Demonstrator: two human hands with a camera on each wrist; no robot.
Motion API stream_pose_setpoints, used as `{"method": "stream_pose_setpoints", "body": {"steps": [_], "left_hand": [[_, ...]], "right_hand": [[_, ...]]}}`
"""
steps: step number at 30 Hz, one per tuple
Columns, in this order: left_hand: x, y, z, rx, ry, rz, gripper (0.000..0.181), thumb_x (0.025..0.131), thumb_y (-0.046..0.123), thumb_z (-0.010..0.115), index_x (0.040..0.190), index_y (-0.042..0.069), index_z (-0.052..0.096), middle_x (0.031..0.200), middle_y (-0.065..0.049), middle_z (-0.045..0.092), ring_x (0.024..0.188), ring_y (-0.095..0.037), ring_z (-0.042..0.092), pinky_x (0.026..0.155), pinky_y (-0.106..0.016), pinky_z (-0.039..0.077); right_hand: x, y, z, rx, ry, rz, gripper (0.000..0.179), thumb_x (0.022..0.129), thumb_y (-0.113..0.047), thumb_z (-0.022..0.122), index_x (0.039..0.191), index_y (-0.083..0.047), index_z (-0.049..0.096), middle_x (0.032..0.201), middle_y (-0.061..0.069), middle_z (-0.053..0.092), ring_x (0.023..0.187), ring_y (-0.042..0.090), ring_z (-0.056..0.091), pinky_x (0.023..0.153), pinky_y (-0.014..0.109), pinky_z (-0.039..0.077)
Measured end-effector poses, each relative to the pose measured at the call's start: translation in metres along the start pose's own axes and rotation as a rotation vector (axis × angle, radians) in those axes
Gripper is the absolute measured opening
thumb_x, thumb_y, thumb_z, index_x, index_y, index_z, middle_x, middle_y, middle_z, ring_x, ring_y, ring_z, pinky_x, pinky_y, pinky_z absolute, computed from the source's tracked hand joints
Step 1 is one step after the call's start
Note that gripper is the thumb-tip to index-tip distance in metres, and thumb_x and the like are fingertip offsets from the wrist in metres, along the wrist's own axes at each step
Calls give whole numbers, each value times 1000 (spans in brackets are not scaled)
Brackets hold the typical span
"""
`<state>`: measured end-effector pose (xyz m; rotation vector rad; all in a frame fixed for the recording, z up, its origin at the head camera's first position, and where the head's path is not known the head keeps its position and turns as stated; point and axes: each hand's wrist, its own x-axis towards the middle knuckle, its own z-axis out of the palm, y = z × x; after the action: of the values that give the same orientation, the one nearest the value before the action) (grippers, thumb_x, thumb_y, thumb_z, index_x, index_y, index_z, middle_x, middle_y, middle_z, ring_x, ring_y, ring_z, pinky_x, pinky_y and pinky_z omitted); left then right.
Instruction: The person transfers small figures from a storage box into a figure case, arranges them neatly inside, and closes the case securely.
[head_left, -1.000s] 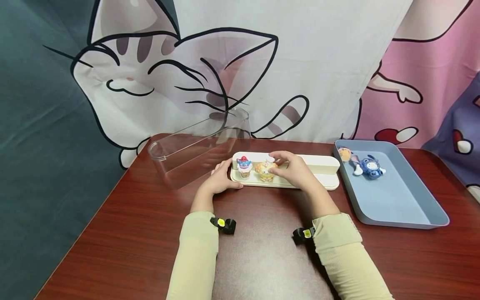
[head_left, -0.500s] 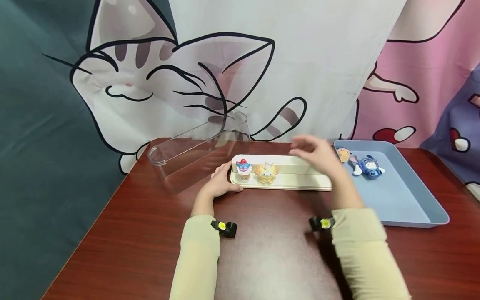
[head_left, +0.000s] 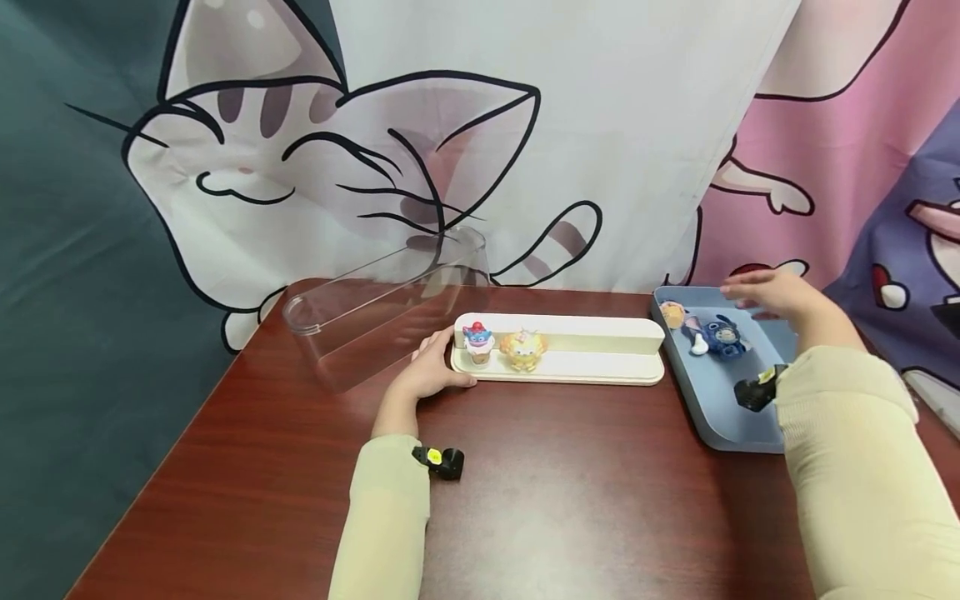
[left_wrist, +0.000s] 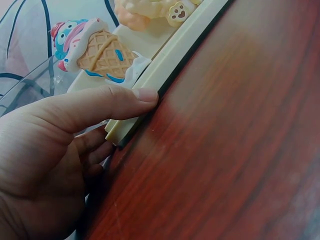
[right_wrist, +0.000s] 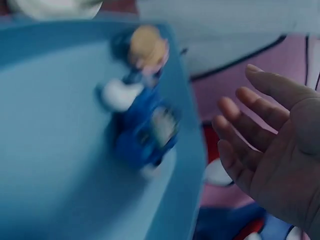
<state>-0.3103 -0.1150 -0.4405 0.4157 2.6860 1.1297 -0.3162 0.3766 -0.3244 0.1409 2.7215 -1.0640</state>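
My left hand point(head_left: 429, 371) grips the left end of a cream display base point(head_left: 600, 365), its thumb on the front edge in the left wrist view. On the base stand a blue-headed figurine in an ice-cream cone point(left_wrist: 102, 52) and, to its right, a fluffy yellow figurine point(head_left: 523, 350). Over the right part of a blue-grey tray point(head_left: 738, 421) hovers my right hand point(head_left: 780, 300), fingers loosely extended and holding nothing. In the tray lies a blue figurine point(head_left: 723, 337) near a smaller orange-topped one point(head_left: 672, 314); both are blurred in the right wrist view.
Behind and left of the base stands a long clear plastic cover point(head_left: 375, 312). A cat-print curtain point(head_left: 637, 150) hangs along the table's back edge. The reddish-brown table point(head_left: 585, 483) extends in front of the base.
My right hand has let go of the yellow figurine, leaving it on the base, and moved right to above the tray. My left hand has stayed at the base's left end.
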Motion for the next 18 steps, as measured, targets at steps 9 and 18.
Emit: {"method": "stream_pose_setpoints", "body": {"steps": [9, 18], "left_hand": [[0, -2, 1, 3, -1, -4, 99, 70, 29, 80, 146, 6, 22, 145, -15, 29, 132, -30, 22, 105, -48, 15], [0, 0, 1, 1, -1, 0, 99, 70, 30, 80, 146, 7, 22, 145, -14, 29, 132, -29, 22, 105, -48, 15]], "right_hand": [[-3, 40, 10, -12, -90, 130, 78, 93, -46, 48, 133, 17, 29, 128, 34, 44, 114, 45, 45, 84, 47, 47], [-3, 48, 17, -19, -121, 209, 84, 91, -52, 44, 130, 21, 29, 125, 38, 36, 116, 48, 37, 82, 45, 48]]}}
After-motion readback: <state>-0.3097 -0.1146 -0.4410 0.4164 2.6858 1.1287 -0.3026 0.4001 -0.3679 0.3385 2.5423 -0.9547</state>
